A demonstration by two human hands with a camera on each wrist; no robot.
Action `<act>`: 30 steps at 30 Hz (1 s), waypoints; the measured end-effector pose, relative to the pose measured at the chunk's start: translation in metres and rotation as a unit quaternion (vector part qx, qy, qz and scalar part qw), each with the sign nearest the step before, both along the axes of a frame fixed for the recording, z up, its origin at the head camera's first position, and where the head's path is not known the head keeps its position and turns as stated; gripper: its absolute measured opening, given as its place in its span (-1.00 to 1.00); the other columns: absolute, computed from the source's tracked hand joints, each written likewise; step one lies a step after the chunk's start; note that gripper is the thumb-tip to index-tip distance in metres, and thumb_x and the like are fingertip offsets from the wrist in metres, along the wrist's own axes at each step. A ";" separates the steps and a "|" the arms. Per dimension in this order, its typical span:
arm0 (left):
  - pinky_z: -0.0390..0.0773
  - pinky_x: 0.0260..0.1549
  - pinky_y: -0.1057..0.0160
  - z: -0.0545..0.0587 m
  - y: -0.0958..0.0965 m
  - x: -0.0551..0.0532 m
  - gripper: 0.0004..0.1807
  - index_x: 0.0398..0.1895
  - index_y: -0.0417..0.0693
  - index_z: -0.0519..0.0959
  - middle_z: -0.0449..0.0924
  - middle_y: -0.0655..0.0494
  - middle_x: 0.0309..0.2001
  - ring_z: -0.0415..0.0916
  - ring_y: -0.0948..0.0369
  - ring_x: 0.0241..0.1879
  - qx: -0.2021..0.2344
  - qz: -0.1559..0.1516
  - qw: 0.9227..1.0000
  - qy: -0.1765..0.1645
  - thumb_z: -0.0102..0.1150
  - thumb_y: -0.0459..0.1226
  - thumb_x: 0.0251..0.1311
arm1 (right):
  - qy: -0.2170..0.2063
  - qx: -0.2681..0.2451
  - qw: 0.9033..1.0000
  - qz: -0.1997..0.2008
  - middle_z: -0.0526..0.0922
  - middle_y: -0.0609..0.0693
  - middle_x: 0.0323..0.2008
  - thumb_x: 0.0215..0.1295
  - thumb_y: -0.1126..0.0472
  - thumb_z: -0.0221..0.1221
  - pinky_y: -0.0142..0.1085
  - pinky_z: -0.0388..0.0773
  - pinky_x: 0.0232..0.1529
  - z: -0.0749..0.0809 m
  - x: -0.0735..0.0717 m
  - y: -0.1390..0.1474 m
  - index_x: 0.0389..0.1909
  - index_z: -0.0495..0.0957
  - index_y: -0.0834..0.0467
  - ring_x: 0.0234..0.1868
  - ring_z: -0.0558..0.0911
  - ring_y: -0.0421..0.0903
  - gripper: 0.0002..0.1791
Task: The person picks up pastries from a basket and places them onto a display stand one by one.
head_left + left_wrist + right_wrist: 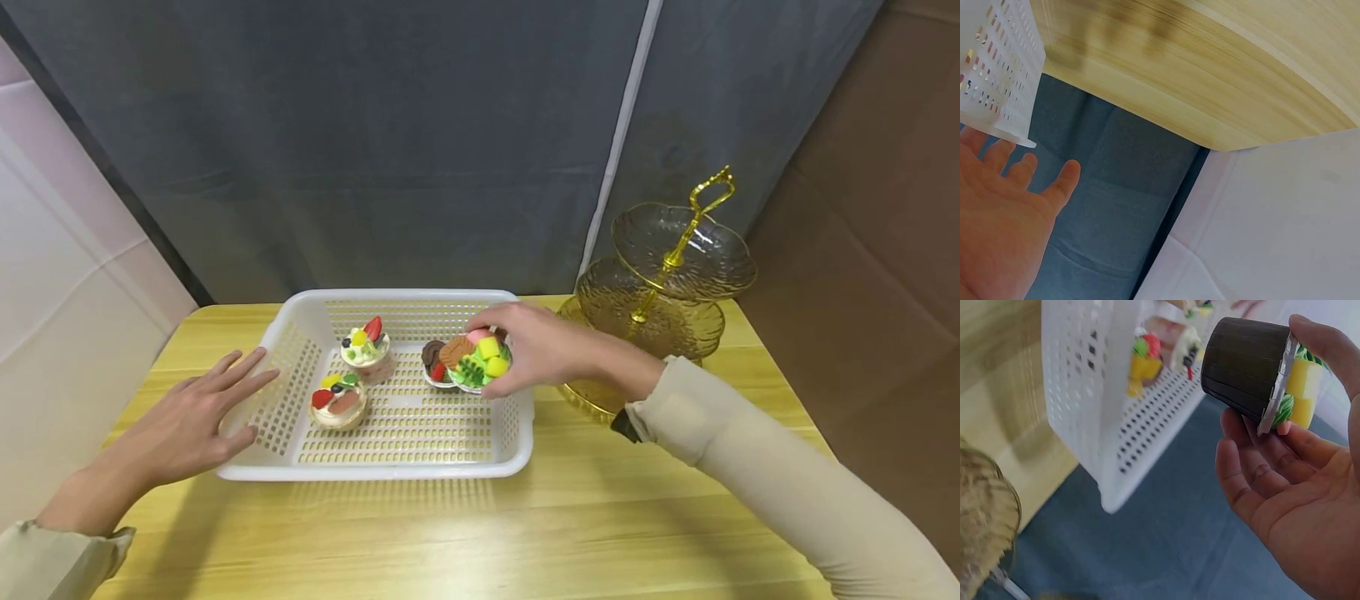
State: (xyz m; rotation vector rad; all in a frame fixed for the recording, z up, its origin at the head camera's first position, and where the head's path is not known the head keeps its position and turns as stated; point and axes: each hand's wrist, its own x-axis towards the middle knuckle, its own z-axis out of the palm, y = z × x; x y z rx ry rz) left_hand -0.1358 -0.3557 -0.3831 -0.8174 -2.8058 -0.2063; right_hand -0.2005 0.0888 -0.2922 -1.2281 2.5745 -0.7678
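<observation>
At the head frame's right stands a tiered stand [675,287] with translucent amber, scalloped trays. Mid-frame, a perforated white basket [375,472] on the wood-grain worktop [420,542] contains three other dessert cups [365,350]. The right hand [534,343] pinches a dark, tapering cupcake [1244,365], silvery-rimmed, topped yellow and green, at the basket's right end. The left hand [187,425] spreads beside its left wall.
</observation>
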 end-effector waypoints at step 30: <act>0.39 -0.07 -0.37 0.000 0.001 -0.001 -0.24 0.33 -0.09 0.45 0.20 -0.10 0.49 0.30 -0.34 0.29 -0.004 0.000 1.000 0.008 0.37 -0.21 -0.06 | 0.068 -0.080 0.985 -0.134 0.67 -0.14 -0.12 -0.14 0.12 0.57 -0.32 0.54 -0.16 0.068 0.020 0.103 0.13 0.60 0.10 -0.18 0.56 -0.21 -0.30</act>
